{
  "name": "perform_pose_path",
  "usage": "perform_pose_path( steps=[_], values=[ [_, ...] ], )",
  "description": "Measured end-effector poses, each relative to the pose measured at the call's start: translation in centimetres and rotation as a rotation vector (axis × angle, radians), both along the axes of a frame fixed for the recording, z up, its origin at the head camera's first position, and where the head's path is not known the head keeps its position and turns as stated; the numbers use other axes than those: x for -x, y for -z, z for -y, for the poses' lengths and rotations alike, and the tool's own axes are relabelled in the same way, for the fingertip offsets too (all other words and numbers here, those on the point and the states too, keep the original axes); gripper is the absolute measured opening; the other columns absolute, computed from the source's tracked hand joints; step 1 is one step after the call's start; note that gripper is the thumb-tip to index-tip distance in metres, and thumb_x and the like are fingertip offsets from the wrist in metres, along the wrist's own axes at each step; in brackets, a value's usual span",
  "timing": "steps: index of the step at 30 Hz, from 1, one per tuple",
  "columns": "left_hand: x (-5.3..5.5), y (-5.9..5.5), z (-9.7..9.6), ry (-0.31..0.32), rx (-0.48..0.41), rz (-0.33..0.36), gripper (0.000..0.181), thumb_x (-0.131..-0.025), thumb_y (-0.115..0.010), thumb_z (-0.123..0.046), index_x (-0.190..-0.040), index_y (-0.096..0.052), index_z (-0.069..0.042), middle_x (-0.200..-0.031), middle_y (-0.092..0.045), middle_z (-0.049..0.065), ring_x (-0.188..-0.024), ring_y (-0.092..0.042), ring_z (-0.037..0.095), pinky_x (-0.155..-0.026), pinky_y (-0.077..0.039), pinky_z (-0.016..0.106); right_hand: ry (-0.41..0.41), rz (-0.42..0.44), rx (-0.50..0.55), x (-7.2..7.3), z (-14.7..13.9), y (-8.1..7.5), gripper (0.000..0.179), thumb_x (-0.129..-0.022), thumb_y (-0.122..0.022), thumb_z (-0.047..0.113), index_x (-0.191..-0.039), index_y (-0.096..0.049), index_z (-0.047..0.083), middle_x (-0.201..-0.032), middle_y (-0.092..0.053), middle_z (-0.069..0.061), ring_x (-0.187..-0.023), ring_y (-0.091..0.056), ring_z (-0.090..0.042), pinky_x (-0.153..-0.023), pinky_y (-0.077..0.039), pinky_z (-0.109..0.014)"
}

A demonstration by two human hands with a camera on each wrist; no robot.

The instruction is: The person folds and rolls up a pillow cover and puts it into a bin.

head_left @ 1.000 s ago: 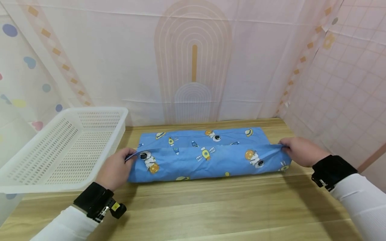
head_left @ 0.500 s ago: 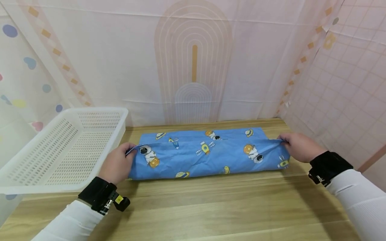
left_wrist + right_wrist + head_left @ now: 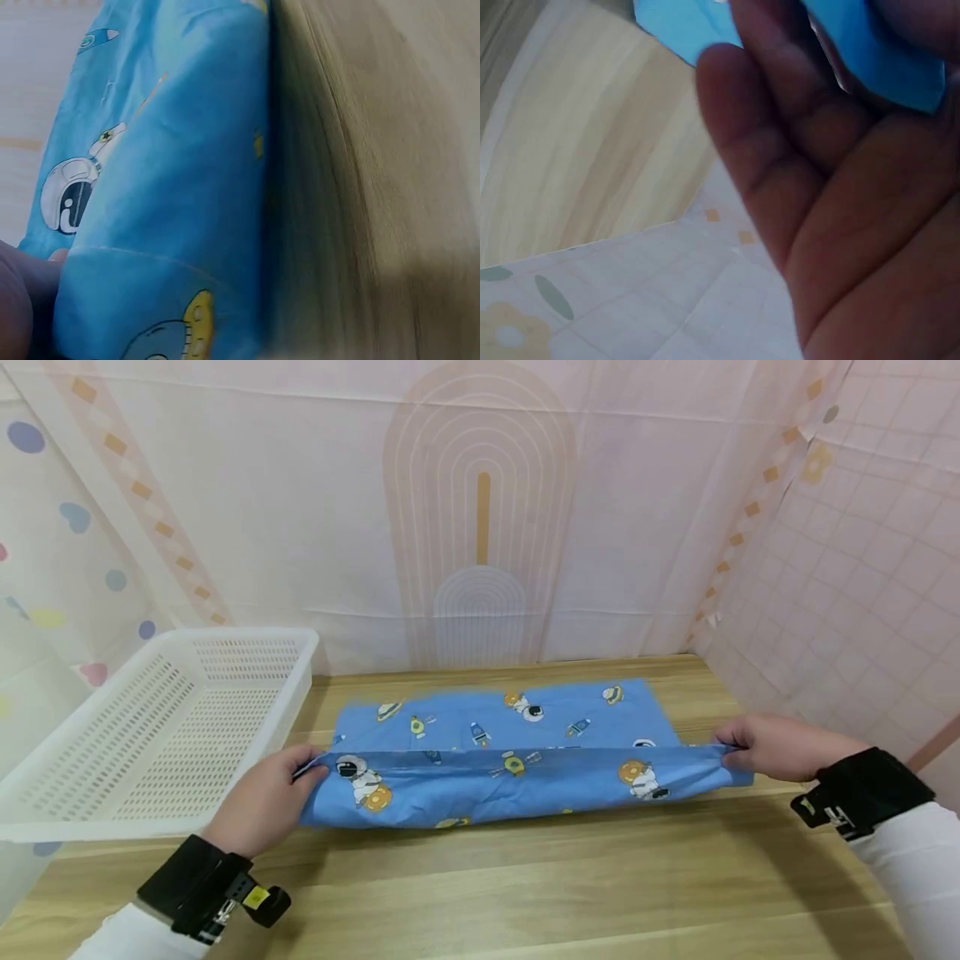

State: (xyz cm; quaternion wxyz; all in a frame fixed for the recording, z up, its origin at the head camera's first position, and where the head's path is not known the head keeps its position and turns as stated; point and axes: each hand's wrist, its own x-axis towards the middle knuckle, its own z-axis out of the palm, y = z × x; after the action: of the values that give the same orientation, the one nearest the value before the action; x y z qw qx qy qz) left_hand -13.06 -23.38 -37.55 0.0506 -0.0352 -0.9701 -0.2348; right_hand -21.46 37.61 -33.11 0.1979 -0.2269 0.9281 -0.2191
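Note:
A blue cloth [image 3: 480,785] printed with astronauts, rockets and planets lies folded on the wooden table, its near part lifted into a raised fold. At the left end of that fold, my left hand [image 3: 261,797] pinches the edge between thumb and fingers. My right hand [image 3: 780,747] grips the right end, and a corner of fabric pokes out past its fingers. Between the hands the edge is drawn nearly straight. A stitched line crosses the cloth [image 3: 165,195] in the left wrist view. The right wrist view shows the palm [image 3: 877,217] with blue fabric held at the fingers.
A white perforated plastic basket [image 3: 296,693] stands left of the cloth, close to my left hand. The wooden table [image 3: 525,893] extends in front. A patterned curtain [image 3: 337,527] hangs behind, and a grid-patterned one [image 3: 885,568] borders the right side.
Both hands have moved apart and nearer to me, after a slight move away midway. The held edge is lower and stretched wider, and more of the cloth's rear layer shows.

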Motion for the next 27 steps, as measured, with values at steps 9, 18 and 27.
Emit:
perform_pose_path(
  steps=[9, 18, 27],
  values=[
    [-0.2, -0.6, -0.5, -0.074, -0.031, -0.007, 0.03, -0.111, -0.054, -0.023, -0.13, -0.067, -0.004, -0.12, -0.07, 0.019, -0.095, -0.063, 0.028, -0.071, -0.049, 0.037, 0.054, -0.049, 0.053, 0.7, -0.2, -0.9, 0.006, -0.103, -0.061, 0.009, -0.097, -0.063, 0.008, -0.078, -0.052, 0.006, -0.068, -0.046, -0.004, -0.063, -0.037, -0.022],
    [1.9, -0.1, -1.3, -0.137, -0.133, -0.094, 0.034, -0.111, -0.05, -0.019, -0.133, -0.064, 0.003, -0.134, -0.066, 0.029, -0.126, -0.062, 0.045, -0.104, -0.047, 0.064, 0.154, -0.275, 0.058, 2.9, 1.0, 0.2, 0.019, -0.107, -0.058, 0.014, -0.117, -0.068, 0.0, -0.09, -0.064, -0.002, -0.081, -0.054, -0.015, -0.068, -0.042, -0.027],
    [4.1, 0.2, -1.7, -0.233, -0.175, -0.121, 0.031, -0.111, -0.048, -0.019, -0.128, -0.06, 0.004, -0.129, -0.065, 0.029, -0.119, -0.062, 0.045, -0.099, -0.049, 0.061, 0.24, -0.394, 0.069, 4.9, 2.1, 0.5, 0.024, -0.107, -0.059, 0.017, -0.117, -0.07, -0.002, -0.101, -0.072, -0.012, -0.087, -0.059, -0.022, -0.075, -0.045, -0.032]
  ],
)
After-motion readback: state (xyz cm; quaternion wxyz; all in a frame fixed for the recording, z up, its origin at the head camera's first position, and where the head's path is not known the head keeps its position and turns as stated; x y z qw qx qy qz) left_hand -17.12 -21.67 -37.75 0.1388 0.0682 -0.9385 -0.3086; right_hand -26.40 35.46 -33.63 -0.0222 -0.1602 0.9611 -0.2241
